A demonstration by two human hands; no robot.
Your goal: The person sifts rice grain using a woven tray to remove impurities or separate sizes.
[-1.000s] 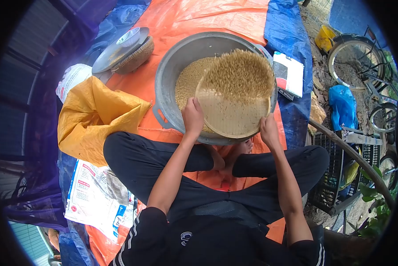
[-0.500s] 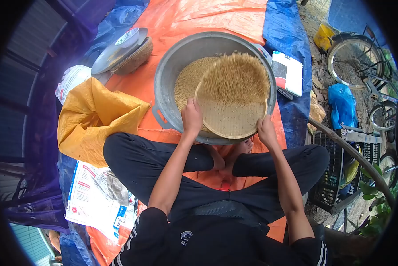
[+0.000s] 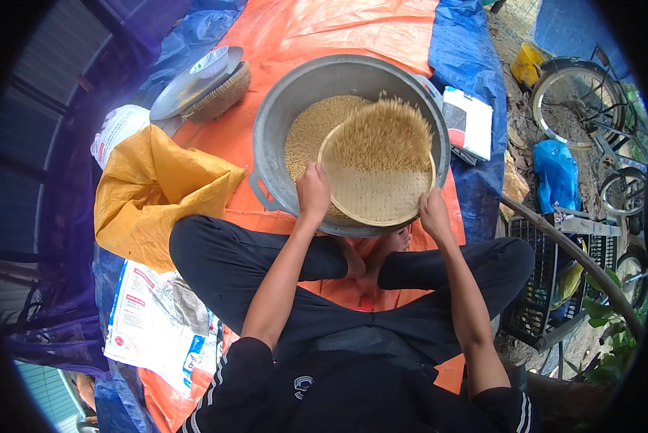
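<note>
A round woven winnowing basket (image 3: 382, 195) is held over a large grey metal pot (image 3: 265, 137). My left hand (image 3: 313, 193) is closed on its left rim, and my right hand (image 3: 434, 215) grips the right rim. Loose golden grain (image 3: 389, 133), blurred by motion, is gathered at the basket's far side, some of it in the air. More grain (image 3: 317, 126) lies heaped in the pot, partly hidden beneath the basket. The near part of the weave shows bare.
An orange tarp (image 3: 295, 29) is spread under the pot. A yellow sack (image 3: 158, 195) and a printed white sack (image 3: 151, 317) lie left. Back left, a lid rests on a basket (image 3: 219, 97). Folded bags (image 3: 468, 123), a black crate (image 3: 537, 289) and a bicycle (image 3: 580, 101) are right.
The grain in the basket has shifted and bunched toward the far side, covering less of the weave. Both hands keep their hold on the rim in nearly the same place.
</note>
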